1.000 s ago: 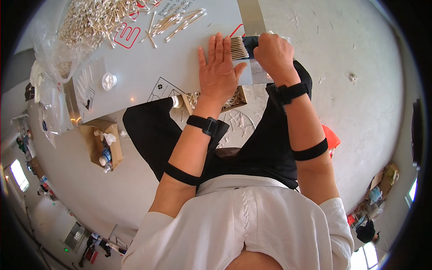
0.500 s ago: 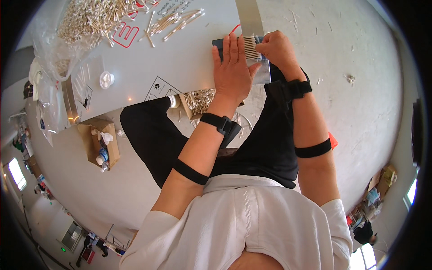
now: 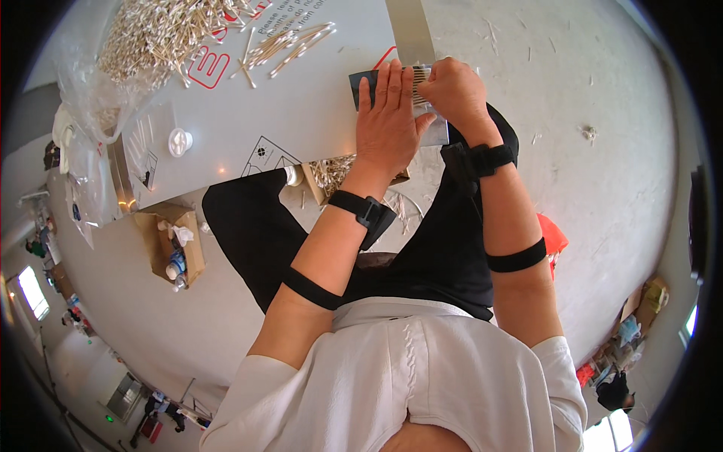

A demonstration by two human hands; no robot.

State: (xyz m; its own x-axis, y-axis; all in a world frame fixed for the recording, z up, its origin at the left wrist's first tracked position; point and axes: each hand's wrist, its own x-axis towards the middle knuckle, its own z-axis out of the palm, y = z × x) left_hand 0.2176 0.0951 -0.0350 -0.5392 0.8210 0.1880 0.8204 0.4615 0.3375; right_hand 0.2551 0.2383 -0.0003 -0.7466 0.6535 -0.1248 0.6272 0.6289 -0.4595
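Observation:
My left hand (image 3: 388,124) lies flat with fingers stretched out, pressing on a dark, flat piece (image 3: 356,89) near the board's right edge. Beside its fingertips, a tight row of cotton swabs (image 3: 419,84) lies side by side on that piece, partly covered by both hands. My right hand (image 3: 458,92) is closed at the right end of the row. Its curled fingers hide whatever they grip. Farther left on the grey printed board (image 3: 316,113) lie loose cotton swabs (image 3: 290,45) and a large heap of swabs (image 3: 154,41) by a clear plastic bag (image 3: 83,90).
A small white round container (image 3: 179,142) stands on the board's left part. Below its near edge is a box of swabs (image 3: 331,175) between my knees. A cardboard box with bottles (image 3: 162,256) sits on the floor at left. Scattered swabs and a red bag (image 3: 552,235) are at right.
My right hand has shifted slightly left and now covers more of the swab row. My left hand stays flat in nearly the same place. The whole view has moved a little.

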